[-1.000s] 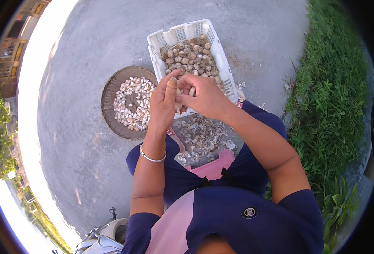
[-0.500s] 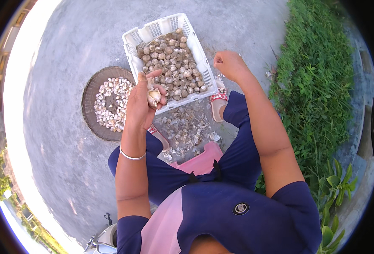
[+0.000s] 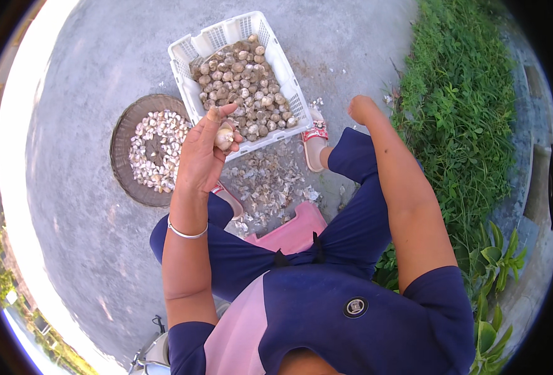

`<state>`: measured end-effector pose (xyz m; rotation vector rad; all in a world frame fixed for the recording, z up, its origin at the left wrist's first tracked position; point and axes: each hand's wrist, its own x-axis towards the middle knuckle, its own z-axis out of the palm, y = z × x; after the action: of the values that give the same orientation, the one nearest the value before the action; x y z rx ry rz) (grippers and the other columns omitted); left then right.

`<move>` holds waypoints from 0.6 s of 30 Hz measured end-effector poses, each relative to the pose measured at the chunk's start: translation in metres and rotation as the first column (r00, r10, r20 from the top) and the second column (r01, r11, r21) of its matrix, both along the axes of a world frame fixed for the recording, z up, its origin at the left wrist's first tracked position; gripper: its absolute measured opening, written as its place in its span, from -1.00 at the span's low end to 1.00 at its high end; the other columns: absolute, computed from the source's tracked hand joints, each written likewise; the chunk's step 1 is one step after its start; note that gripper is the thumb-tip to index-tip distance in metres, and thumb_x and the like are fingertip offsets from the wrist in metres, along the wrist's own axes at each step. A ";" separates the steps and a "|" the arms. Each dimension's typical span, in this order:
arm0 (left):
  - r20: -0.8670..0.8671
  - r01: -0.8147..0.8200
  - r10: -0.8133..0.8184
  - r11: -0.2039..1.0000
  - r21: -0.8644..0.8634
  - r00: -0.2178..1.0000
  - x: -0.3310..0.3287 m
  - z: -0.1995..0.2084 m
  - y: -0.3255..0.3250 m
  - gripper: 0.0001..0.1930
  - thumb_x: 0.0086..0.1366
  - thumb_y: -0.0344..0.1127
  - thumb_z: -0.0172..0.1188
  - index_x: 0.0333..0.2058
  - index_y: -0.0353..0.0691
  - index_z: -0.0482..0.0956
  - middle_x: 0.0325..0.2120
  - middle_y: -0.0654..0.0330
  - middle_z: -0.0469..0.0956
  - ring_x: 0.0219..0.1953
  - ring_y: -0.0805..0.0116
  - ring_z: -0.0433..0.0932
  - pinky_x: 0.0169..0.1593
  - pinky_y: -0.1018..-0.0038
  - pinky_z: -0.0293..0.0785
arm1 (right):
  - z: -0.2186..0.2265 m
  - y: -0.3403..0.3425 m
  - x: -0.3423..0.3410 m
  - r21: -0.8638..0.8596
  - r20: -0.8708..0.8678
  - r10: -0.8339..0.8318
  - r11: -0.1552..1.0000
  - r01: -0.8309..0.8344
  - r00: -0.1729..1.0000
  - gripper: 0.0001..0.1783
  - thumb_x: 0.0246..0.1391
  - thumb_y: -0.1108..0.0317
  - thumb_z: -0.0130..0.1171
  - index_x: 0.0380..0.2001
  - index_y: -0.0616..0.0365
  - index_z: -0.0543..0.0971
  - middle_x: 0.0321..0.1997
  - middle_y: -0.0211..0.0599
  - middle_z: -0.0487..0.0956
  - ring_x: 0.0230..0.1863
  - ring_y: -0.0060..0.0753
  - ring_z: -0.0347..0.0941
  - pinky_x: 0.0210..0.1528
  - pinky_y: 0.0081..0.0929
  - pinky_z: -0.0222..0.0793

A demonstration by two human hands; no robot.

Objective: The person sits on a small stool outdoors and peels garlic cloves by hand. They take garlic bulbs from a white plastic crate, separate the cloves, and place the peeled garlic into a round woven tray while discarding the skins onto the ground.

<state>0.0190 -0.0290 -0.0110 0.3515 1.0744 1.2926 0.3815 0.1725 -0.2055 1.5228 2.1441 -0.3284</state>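
Note:
My left hand (image 3: pixel 202 147) is closed around a garlic bulb (image 3: pixel 224 138), held up over the near-left corner of a white plastic crate (image 3: pixel 281 62). The crate holds many dirty, round garlic bulbs (image 3: pixel 242 81). Left of the crate stands a round woven basket (image 3: pixel 121 153) with loose white garlic cloves (image 3: pixel 164 134) in it. My right hand (image 3: pixel 362 110) is out to the right of the crate, near the grass. It looks curled closed, seen from its back; whatever its fingers might hold is hidden.
Papery garlic skins (image 3: pixel 270 178) litter the concrete between my sandalled feet. A pink plastic stool (image 3: pixel 295 231) is between my legs. Green grass (image 3: pixel 458 106) grows along the right side. Part of a vehicle (image 3: pixel 157 350) shows at the lower left.
My right hand has swung to the right, farther from the crate, and its fingers have turned out of sight. My left hand still holds the garlic bulb. The view has shifted slightly.

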 end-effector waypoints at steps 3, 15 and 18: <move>-0.004 -0.004 0.004 1.000 -0.015 1.000 0.002 0.002 0.001 -0.49 0.39 -0.05 -0.09 -0.01 -0.47 0.40 -0.48 0.23 0.42 -0.45 0.47 0.49 -0.36 0.62 0.48 | -0.015 -0.009 0.022 -0.049 0.066 0.061 0.997 -0.058 0.996 -0.79 -0.13 0.31 0.11 -0.41 0.13 0.64 -0.34 -0.04 0.59 -0.25 0.05 0.52 -0.14 -0.21 0.44; -0.014 -0.036 0.037 0.997 0.062 0.999 0.003 0.007 0.009 -0.39 0.44 0.04 -0.36 0.07 -0.48 0.31 -0.47 0.32 0.38 -0.49 0.60 0.31 -0.46 0.66 0.24 | 0.168 -0.060 -0.164 -0.506 -0.814 -0.457 0.861 -0.050 0.359 -0.82 0.07 0.39 0.11 -0.24 0.17 0.56 -0.56 -0.60 0.38 -0.57 -0.77 0.20 -0.51 -0.74 0.14; -0.089 -0.045 0.056 0.991 0.129 0.994 -0.004 0.011 0.010 -0.37 0.44 0.06 -0.37 0.09 -0.48 0.29 -0.46 0.32 0.39 -0.48 0.62 0.30 -0.47 0.70 0.20 | 0.213 -0.086 -0.208 -0.607 -0.795 -0.577 0.758 -0.239 0.188 -0.82 0.08 0.40 0.12 -0.23 0.20 0.55 -0.53 -0.62 0.38 -0.54 -0.81 0.19 -0.49 -0.78 0.11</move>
<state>0.0154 -0.0190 0.0002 0.4867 1.0871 1.4052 0.1737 0.0870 0.0077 1.1509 2.0725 -2.5069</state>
